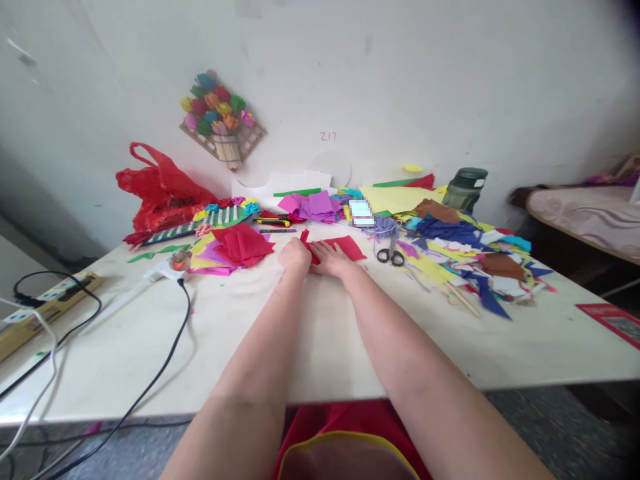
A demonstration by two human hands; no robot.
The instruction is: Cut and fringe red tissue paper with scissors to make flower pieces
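Observation:
A red paper piece [351, 247] lies on the white table [330, 347], in front of me. My right hand [329, 257] rests on its left part with the fingers spread. Just to the left, my left hand [295, 255] is closed round a narrow folded red strip [305, 236] whose end sticks up past the fingers. The two hands nearly touch. A stack of red sheets [243, 245] over purple and yellow ones lies left of my left hand. Black-handled scissors [391, 257] lie to the right of the red paper.
Paper scraps [493, 263] cover the right side, with a green bottle [464, 189] behind. A phone [361, 213] lies beyond the hands. At the left are a red bag [165, 190], a white plug adapter [173, 265] and a black cable [176, 340].

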